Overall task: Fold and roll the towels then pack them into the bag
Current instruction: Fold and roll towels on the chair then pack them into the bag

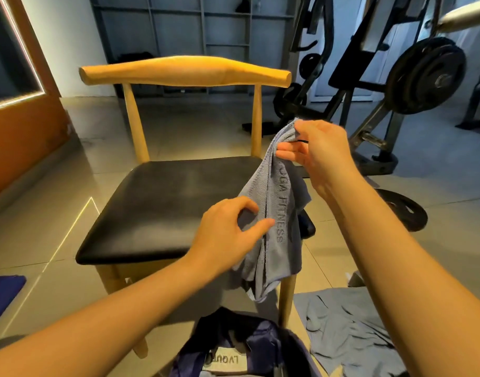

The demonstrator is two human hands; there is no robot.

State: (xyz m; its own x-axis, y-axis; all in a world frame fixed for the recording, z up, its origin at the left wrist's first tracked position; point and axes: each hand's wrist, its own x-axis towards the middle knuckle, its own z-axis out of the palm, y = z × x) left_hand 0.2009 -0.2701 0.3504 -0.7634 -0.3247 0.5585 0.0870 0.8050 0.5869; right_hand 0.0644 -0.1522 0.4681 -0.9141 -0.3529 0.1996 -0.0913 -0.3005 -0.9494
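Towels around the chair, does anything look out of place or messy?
Yes: a second grey towel lies crumpled on the floor tiles beside the chair, unfolded. The held towel hangs bunched from the right hand.

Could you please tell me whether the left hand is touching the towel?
Touching. The head view shows the left hand pinching a fold of the hanging towel, with grey cloth visible between its thumb and forefinger.

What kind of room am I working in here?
Probably a gym: a plate-loaded weight rack behind the chair, a loose weight plate on the floor, and FITNESS lettering on the towel.
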